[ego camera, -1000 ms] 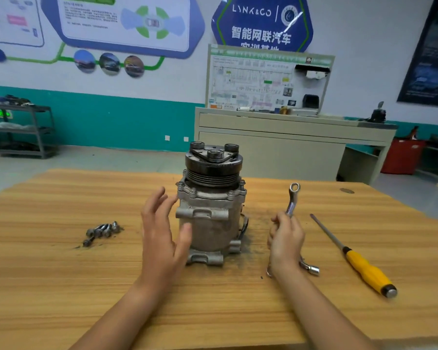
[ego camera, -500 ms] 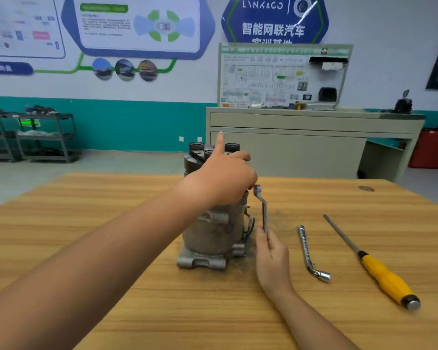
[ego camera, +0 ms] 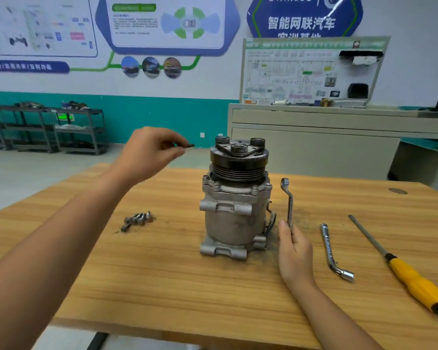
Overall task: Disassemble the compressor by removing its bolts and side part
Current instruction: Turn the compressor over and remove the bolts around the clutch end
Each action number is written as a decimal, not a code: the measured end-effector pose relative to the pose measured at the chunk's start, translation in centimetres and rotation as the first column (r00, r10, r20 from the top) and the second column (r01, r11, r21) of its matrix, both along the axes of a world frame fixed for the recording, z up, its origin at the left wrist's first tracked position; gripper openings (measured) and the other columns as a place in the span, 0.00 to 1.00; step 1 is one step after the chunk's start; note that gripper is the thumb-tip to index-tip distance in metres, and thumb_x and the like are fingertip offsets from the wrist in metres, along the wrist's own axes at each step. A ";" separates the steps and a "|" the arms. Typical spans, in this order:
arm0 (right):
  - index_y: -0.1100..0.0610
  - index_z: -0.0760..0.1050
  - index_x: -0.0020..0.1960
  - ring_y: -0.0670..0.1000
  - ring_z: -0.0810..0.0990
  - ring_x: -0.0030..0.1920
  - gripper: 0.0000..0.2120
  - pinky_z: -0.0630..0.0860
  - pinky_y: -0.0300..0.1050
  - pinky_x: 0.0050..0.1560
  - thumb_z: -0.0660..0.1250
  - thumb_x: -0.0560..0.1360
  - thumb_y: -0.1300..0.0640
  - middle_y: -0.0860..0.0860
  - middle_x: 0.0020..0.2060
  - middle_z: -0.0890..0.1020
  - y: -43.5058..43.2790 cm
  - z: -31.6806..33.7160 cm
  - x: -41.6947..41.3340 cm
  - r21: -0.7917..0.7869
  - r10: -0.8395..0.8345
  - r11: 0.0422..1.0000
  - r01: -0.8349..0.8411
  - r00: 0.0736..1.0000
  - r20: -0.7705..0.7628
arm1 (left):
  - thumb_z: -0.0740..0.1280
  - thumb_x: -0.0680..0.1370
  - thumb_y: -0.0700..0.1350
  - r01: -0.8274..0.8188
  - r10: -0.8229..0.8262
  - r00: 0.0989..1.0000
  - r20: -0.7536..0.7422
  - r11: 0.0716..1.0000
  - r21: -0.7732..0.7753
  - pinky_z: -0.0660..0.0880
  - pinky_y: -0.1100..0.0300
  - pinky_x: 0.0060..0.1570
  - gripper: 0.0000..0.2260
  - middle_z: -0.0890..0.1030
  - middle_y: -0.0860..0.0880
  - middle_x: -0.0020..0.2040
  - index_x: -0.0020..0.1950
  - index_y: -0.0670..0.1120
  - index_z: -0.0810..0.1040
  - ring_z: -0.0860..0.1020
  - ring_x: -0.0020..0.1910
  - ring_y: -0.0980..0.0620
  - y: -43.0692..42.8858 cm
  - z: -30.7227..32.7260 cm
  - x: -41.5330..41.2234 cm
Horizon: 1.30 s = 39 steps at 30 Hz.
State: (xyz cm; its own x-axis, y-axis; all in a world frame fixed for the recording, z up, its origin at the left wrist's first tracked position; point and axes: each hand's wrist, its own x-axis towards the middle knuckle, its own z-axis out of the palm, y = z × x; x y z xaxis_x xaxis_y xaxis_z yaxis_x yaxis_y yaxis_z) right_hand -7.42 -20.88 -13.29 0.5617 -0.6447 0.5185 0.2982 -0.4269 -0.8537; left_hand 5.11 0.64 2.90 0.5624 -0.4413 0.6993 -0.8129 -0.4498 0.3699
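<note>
Head view: the compressor (ego camera: 235, 198) stands upright at the middle of the table (ego camera: 187, 286). My left hand (ego camera: 149, 152), raised at ten o'clock of it, pinches a small dark bolt (ego camera: 189, 145) between thumb and fingertips. I judge it is bound for the loose bolts (ego camera: 137, 219) lying at nine o'clock. My right hand (ego camera: 295, 251), at four o'clock, has its fingers closed round the lower end of the wrench (ego camera: 288, 200), held upright just beside the body, probably ready for another bolt. The pinched bolt is blurred. The compressor's far side is hidden, so I cannot count the bolts left in.
</note>
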 end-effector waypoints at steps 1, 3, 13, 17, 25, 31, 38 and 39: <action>0.51 0.68 0.32 0.37 0.68 0.26 0.17 0.63 0.31 0.27 0.57 0.79 0.58 0.45 0.23 0.69 -0.1 0.1 0.0 0.001 -0.007 1.000 0.007 1.000 -0.009 | 0.69 0.74 0.37 -0.064 0.062 0.993 -0.105 0.998 -0.019 0.73 0.63 0.46 0.08 0.81 0.48 0.45 0.53 0.41 0.82 0.78 0.43 0.54 1.8 -2.0 0.8; 0.51 0.68 0.32 0.38 0.67 0.25 0.17 0.62 0.31 0.26 0.57 0.79 0.58 0.45 0.24 0.66 -0.3 0.1 -0.1 -0.004 -0.018 1.000 0.018 1.000 -0.019 | 0.69 0.74 0.37 -0.182 0.181 0.947 -0.267 0.983 0.022 0.70 0.68 0.40 0.09 0.81 0.48 0.46 0.54 0.42 0.82 0.76 0.41 0.60 5.0 -6.4 1.9; 0.51 0.68 0.32 0.41 0.63 0.25 0.17 0.61 0.39 0.28 0.57 0.79 0.56 0.46 0.24 0.65 0.1 0.2 -0.3 0.004 -0.038 0.999 0.038 0.998 -0.047 | 0.69 0.74 0.38 -0.485 0.525 0.760 -0.384 0.851 0.203 0.68 0.59 0.43 0.06 0.83 0.43 0.49 0.49 0.41 0.83 0.79 0.50 0.43 9.7 -16.2 6.0; 0.52 0.68 0.33 0.48 0.63 0.28 0.16 0.61 0.41 0.29 0.56 0.79 0.56 0.49 0.25 0.65 0.1 0.3 -0.3 -0.010 -0.042 0.999 0.042 0.997 -0.060 | 0.68 0.74 0.37 -0.491 0.533 0.750 -0.392 0.846 0.210 0.71 0.57 0.48 0.07 0.83 0.42 0.51 0.50 0.41 0.83 0.79 0.53 0.43 9.0 -16.2 6.8; 0.51 0.67 0.32 0.48 0.62 0.27 0.16 0.59 0.42 0.29 0.56 0.79 0.56 0.48 0.24 0.65 0.0 0.3 -0.2 0.006 -0.022 1.000 0.023 0.997 -0.069 | 0.65 0.74 0.33 -0.462 0.484 0.792 -0.372 0.874 0.154 0.70 0.56 0.50 0.11 0.82 0.40 0.53 0.54 0.39 0.82 0.78 0.54 0.41 8.5 -16.4 6.6; 0.52 0.67 0.32 0.47 0.63 0.28 0.17 0.60 0.42 0.30 0.57 0.79 0.57 0.48 0.25 0.65 0.0 0.3 -0.2 0.021 -0.007 1.000 0.008 0.997 -0.073 | 0.65 0.75 0.34 -0.517 0.498 0.819 -0.286 0.856 0.011 0.69 0.49 0.56 0.14 0.69 0.38 0.67 0.60 0.38 0.77 0.74 0.57 0.38 8.2 -16.1 6.2; 0.51 0.68 0.32 0.39 0.67 0.26 0.16 0.63 0.32 0.28 0.58 0.79 0.57 0.44 0.22 0.69 -0.1 0.3 -0.1 -0.024 -0.031 0.999 0.029 0.998 -0.058 | 0.62 0.80 0.45 -0.162 0.117 0.984 -0.133 0.895 -0.416 0.66 0.71 0.54 0.14 0.68 0.51 0.66 0.65 0.45 0.71 0.68 0.56 0.68 0.6 -12.4 3.6; 0.50 0.68 0.32 0.39 0.67 0.26 0.16 0.63 0.32 0.28 0.58 0.79 0.57 0.44 0.22 0.70 -0.1 0.2 0.0 -0.021 -0.029 0.999 0.028 0.998 -0.056 | 0.60 0.80 0.47 -0.108 0.036 0.986 -0.162 0.880 -0.463 0.65 0.73 0.55 0.15 0.69 0.52 0.65 0.66 0.46 0.70 0.68 0.57 0.67 -1.1 -11.8 3.3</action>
State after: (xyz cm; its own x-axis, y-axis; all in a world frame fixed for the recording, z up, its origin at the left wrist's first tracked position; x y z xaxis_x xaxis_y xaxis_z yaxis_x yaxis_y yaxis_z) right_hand -7.42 -21.03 -13.10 0.5718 -0.6509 0.4993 0.2371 -0.4515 -0.8602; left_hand 8.38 -0.45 -8.88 0.6906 -0.0364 0.7223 -0.7061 -0.2497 0.6626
